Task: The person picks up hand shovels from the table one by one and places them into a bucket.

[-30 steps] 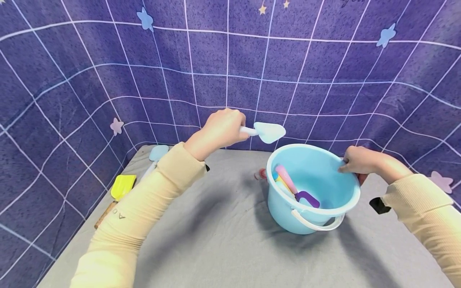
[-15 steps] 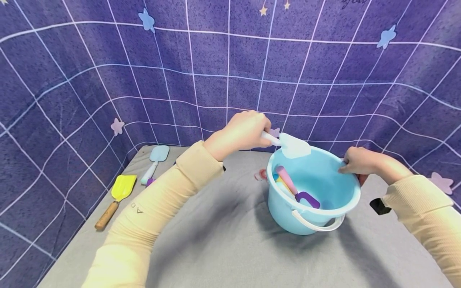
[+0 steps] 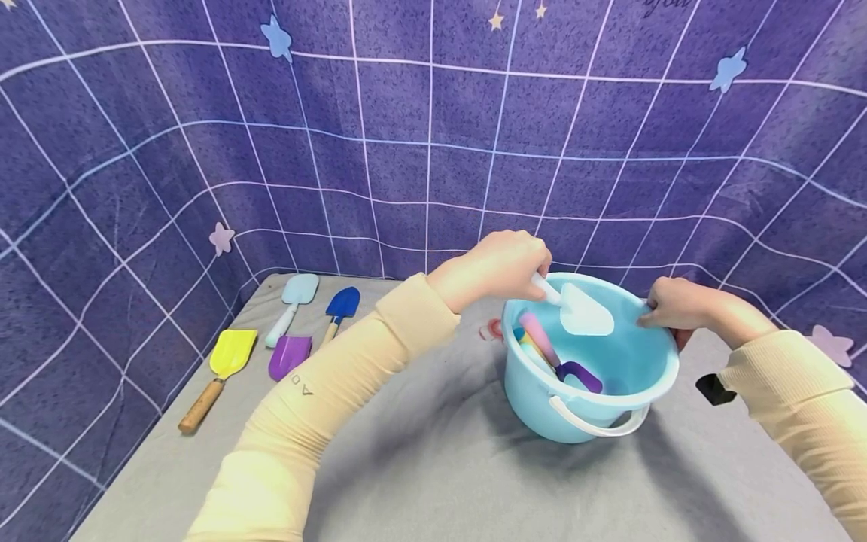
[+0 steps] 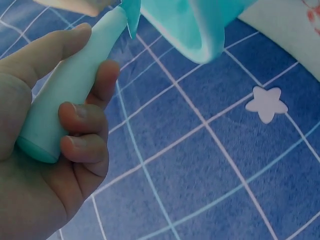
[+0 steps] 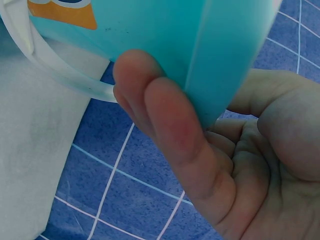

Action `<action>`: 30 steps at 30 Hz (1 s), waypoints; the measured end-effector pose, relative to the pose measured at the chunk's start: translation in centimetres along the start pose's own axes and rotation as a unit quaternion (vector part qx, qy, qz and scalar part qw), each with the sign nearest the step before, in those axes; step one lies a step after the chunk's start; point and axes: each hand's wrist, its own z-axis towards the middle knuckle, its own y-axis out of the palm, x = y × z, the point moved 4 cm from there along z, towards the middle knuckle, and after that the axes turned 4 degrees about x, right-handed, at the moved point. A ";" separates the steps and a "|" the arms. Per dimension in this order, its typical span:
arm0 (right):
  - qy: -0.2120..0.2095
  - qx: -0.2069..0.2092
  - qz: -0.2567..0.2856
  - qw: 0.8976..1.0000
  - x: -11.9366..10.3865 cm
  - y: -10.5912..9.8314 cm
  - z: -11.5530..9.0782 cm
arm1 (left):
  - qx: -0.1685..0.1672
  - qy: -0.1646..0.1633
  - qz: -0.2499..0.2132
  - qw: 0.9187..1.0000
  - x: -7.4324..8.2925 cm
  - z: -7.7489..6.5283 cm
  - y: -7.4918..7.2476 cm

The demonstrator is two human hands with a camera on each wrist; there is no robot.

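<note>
In the head view my left hand [image 3: 497,267] grips a pale blue toy shovel [image 3: 586,310] by its handle, the blade tilted down over the mouth of a light blue bucket [image 3: 569,410]. The left wrist view shows fingers and thumb wrapped round the thick shovel handle [image 4: 75,85]. On the far right of the rim, my right hand [image 3: 680,302] holds the bucket, its wall between thumb and fingers in the right wrist view. Inside lies a pink-handled shovel with a purple blade [image 3: 579,376], beside yellow and pale blue pieces partly hidden by the wall.
On the grey cloth [image 3: 433,482] at left lie a yellow shovel [image 3: 233,352] with wooden handle, a light blue shovel [image 3: 299,289], a purple shovel [image 3: 290,357] and a dark blue shovel [image 3: 343,302]. The bucket's white handle [image 3: 596,425] hangs at the front. A purple gridded curtain [image 3: 433,173] stands behind.
My left hand has moved right and down, carrying the pale blue shovel from left of the bucket to over its opening. Purple and dark blue shovels have come into sight. The right hand stays put.
</note>
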 end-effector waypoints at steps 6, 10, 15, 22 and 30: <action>0.002 0.003 -0.009 1.000 0.0 -0.1 0.0 | -0.027 0.020 0.002 0.999 1.4 1.2 1.7; 0.001 0.006 -0.010 1.000 0.0 -0.1 0.0 | -0.042 0.036 0.003 0.998 2.2 1.8 2.9; -0.002 0.012 -0.014 1.000 0.0 -0.1 -0.1 | -0.071 0.044 0.005 0.997 3.1 2.3 4.3; 0.001 0.011 -0.017 1.000 0.2 -0.1 0.0 | -0.091 0.063 0.013 0.994 4.2 2.9 6.0; -0.008 0.016 -0.020 1.000 0.2 0.0 0.2 | -0.109 0.084 0.003 0.990 5.0 3.1 7.9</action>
